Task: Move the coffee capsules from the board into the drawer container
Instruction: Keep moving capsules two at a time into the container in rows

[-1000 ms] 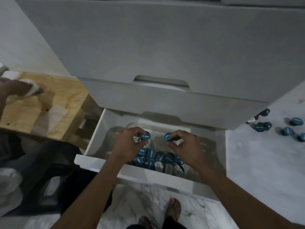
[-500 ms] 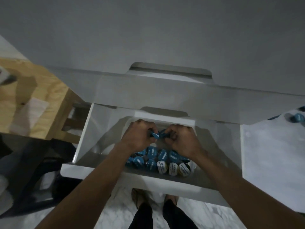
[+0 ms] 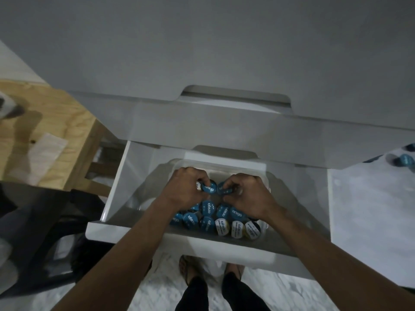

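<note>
you hold a round blue foil-lidded coffee capsule (image 3: 208, 188) pinched in the fingers (image 3: 203, 179) of your left hand (image 3: 184, 187), and a second blue capsule (image 3: 224, 190) pinched by your right hand (image 3: 249, 195); the two nearly touch above the clear plastic drawer container (image 3: 265, 176). lower both into the bare far part, behind the packed rows of blue capsules (image 3: 208, 207) and white-lidded capsules (image 3: 238, 228), lids up, before you let go. keep your wrists clear of the open white drawer (image 3: 119, 176). more blue capsules (image 3: 405, 159) wait on the pale tabletop (image 3: 370, 209) at right.
</note>
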